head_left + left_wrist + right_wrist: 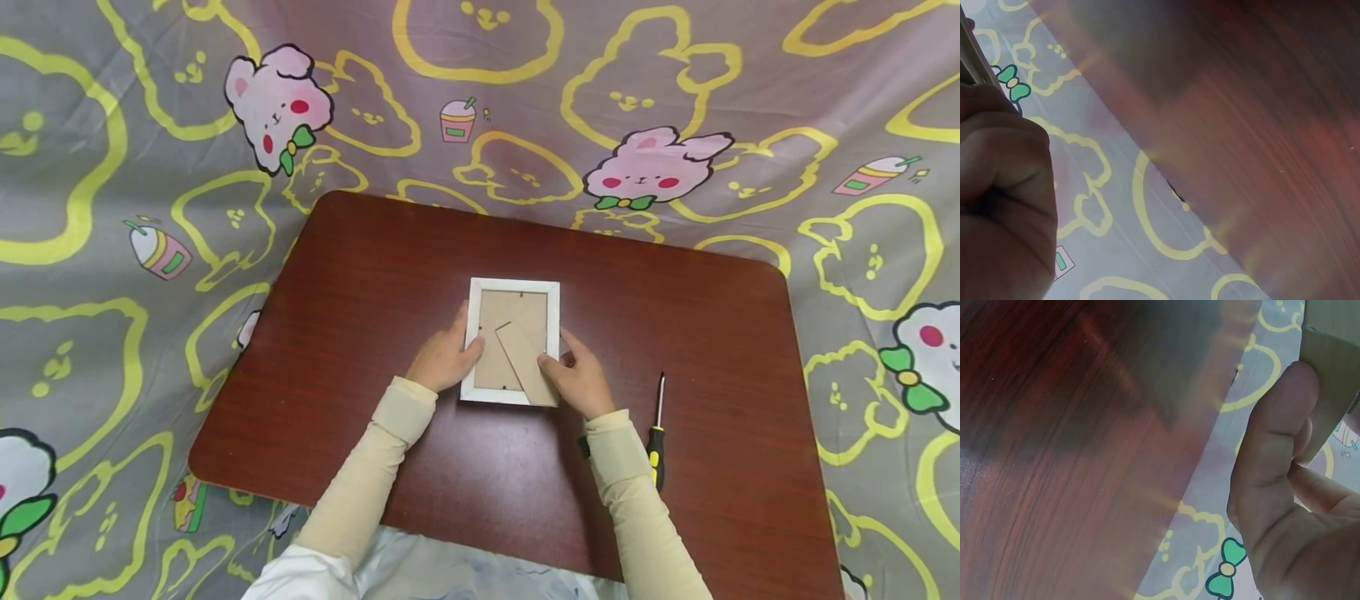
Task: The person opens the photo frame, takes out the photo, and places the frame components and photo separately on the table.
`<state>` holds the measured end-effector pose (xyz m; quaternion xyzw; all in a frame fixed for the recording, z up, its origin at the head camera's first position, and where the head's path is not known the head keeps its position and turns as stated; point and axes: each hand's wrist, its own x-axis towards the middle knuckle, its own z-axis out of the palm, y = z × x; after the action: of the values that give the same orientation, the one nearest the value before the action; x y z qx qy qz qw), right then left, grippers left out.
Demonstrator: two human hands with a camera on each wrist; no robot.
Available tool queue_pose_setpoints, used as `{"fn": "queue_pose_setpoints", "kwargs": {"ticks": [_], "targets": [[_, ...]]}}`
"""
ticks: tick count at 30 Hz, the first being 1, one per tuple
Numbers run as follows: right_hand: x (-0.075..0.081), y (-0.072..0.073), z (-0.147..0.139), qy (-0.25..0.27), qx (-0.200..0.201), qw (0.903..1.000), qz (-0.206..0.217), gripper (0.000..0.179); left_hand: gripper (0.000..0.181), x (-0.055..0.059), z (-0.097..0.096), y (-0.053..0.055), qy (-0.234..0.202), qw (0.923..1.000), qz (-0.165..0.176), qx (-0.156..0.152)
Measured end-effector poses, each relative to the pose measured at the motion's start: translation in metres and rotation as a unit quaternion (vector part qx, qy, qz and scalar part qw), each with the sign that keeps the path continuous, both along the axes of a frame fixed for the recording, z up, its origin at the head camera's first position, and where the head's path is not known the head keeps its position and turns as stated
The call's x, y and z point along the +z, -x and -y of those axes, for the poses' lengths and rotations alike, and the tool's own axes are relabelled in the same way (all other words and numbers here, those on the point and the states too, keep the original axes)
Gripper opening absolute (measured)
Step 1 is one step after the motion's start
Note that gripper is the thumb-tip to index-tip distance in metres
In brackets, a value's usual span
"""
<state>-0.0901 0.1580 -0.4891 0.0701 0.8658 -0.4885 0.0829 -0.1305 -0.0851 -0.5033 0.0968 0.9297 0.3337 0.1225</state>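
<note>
Frame point(553, 321): white, back side up, between the left hand point(444, 354) and the right hand point(587, 382); it looks lifted off the table point(697, 317), so it could drop if both grips go loose.
Left hand: holds the left side, thumb on the rim; if it slips, that side could tip down.
Right hand: holds the right side, thumb on the stand leg point(525, 358); pressing too hard could bend the leg.
Back board point(493, 363): brown, between the hands; the small dark tabs point(521, 294) at its edges could scratch a finger.
Screwdriver point(657, 442): right of the right hand, by the sleeve point(648, 533); a bumping arm could make it roll.
</note>
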Motion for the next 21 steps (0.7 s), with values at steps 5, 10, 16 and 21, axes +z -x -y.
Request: {"fn": "queue_pose_setpoints", "kwargs": {"ticks": [5,10,16,21], "targets": [[0.000,0.000,-0.003,0.004,0.005,1.0000,0.000,0.065,0.079,0.000,-0.003,0.003,0.005,1.0000,0.000,-0.003],[-0.004,0.003,-0.005,0.004,0.004,1.0000,0.002,0.064,0.078,-0.004,-0.006,0.008,0.010,0.9999,-0.004,-0.008],[-0.013,0.009,-0.008,-0.007,0.003,0.9998,0.016,0.065,0.079,-0.010,-0.010,0.017,0.022,0.9996,0.002,-0.019],[-0.022,0.014,-0.009,-0.029,0.003,0.9993,0.024,0.065,0.077,-0.016,-0.013,0.024,0.032,0.9991,0.010,-0.027]]}}
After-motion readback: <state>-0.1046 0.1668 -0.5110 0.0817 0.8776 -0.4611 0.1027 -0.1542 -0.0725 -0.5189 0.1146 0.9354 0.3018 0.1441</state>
